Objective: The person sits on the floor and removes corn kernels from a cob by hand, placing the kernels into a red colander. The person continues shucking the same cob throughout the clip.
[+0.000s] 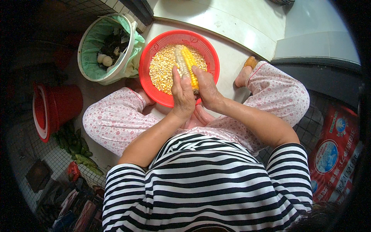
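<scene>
A partly shelled corn cob (185, 65) is held between my two hands above a red plastic colander (213, 56). Pale, bare cob shows on its left side, while rows of yellow kernels remain on the right. My left hand (184, 94) grips the cob's lower left, its thumb and a finger pointing up along the bare side. On the opposite side, my right hand (207, 88) has its thumb pressed against the yellow rows. Loose corn kernels (162, 69) cover the colander's bottom. The cob's lower end is partly hidden by my hands.
A pail (81, 55) with a green bag liner holds dark waste and whitish eggshells. Left of my knee are a red bucket (65, 101) and green elongated vegetables (76, 145). A red printed sack (327, 156) lies right. A raised step edge (217, 37) runs behind the colander.
</scene>
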The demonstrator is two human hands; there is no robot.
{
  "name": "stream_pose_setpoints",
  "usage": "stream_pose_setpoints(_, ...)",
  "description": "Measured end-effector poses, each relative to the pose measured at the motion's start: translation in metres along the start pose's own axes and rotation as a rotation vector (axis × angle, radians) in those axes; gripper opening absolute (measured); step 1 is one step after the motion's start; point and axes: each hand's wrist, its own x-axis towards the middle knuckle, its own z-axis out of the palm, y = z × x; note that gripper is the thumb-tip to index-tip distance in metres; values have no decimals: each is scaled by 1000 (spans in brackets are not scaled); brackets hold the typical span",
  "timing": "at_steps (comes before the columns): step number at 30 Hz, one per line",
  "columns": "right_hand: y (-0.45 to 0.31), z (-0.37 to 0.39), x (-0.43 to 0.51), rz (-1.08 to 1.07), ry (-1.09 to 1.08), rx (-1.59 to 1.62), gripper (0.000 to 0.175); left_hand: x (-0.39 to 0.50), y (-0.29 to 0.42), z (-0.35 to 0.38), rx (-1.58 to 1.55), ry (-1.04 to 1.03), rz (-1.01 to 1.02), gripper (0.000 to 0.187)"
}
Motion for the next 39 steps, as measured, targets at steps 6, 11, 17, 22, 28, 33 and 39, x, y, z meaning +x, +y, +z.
stream_pose_setpoints(6, -18, 5, -3, 109, -34, 46, 43, 9, -4, -7, -248, -47, -288, 52)
stream_pose_setpoints(11, -21, 4, -2, 137, -25, 53, 43, 11, -1, -8, -322, -128, -267, 55)
stream_pose_setpoints(17, -6, 7, 2, 122, 41, 104, 44, 2, -12, -2, -36, -113, -104, 61)
stream_pose_setpoints(22, -13, 6, 0, 162, -3, 160, 45, 5, -6, -3, -53, -114, -102, 53)
stream_pose_setpoints(28, -24, 1, 0, 114, -55, -61, 46, 19, 6, -17, -569, -219, -385, 50)
stream_pose_setpoints(33, -20, 2, 2, 85, -8, -112, 47, 19, -2, -10, -182, -171, -165, 35)
stream_pose_setpoints(39, -27, 0, 4, 197, -19, -23, 45, 8, 2, -10, -135, -171, -180, 44)
